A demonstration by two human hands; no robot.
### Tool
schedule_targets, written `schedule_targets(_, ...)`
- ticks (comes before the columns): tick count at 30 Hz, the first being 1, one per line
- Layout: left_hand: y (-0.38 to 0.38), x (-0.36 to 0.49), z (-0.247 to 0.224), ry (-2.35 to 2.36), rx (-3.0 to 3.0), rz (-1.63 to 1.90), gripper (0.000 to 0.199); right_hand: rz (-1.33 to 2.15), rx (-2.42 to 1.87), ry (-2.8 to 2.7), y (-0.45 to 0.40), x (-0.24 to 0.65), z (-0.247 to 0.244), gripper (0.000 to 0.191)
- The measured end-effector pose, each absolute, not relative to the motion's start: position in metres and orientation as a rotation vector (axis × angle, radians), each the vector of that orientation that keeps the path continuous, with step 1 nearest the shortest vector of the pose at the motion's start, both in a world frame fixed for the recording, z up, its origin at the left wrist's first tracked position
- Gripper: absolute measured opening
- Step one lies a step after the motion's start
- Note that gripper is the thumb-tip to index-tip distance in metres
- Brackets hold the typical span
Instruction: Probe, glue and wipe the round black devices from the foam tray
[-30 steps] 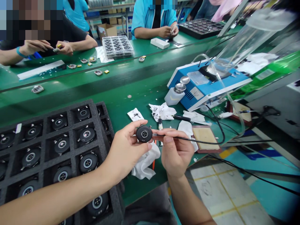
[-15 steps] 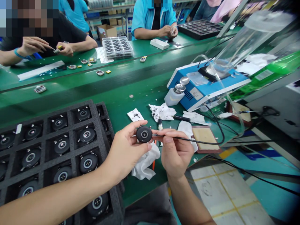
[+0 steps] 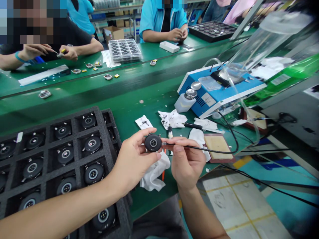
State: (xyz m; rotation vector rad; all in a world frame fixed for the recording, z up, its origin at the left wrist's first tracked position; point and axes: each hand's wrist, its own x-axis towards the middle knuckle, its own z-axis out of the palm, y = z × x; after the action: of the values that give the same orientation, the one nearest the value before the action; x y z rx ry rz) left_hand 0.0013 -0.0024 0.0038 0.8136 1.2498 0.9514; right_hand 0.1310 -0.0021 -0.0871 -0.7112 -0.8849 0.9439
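Observation:
My left hand [image 3: 136, 154] holds a round black smartwatch body [image 3: 153, 142] by its edges between thumb and fingers. The watch's sensor side, with a pale ring and small metal contacts, faces me. In my right hand [image 3: 188, 161] is a thin black cable [image 3: 199, 147], pinched near its end. Its pale tip meets or nearly meets the right edge of the watch; contact is hard to make out. From my hand the cable curves back up toward a blue machine [image 3: 224, 86]. A crumpled white cloth [image 3: 154, 176] lies on the green table beneath my hands.
At left, a black foam tray [image 3: 50, 167] holds several similar watch bodies. Beyond my hands lie stained wipes [image 3: 174, 119], a black pen-like stick [image 3: 193, 125], a pump bottle [image 3: 185, 101] and a tan pad [image 3: 217, 147]. Co-workers sit across the belt [image 3: 87, 88], which carries small parts.
Small parts on the belt have shifted slightly to the right. Across the table, a co-worker in blue has moved their hands a little. My hands, the watch and the cable look still.

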Motion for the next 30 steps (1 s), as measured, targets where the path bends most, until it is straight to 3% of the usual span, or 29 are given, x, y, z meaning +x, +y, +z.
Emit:
schedule_targets(18, -0.0013, 0.0006, 0.0038, 1.276, 0.843, 0.944, 0.065, 0.956, -0.644, -0.897, 0.0005, 0.1292, -0.0851, 0.011)
schedule_targets(30, 0.0004, 0.0005, 0.0048, 1.296, 0.819, 0.937, 0.073, 0.95, -0.642, -0.903, 0.0051, 0.1285, -0.087, 0.005)
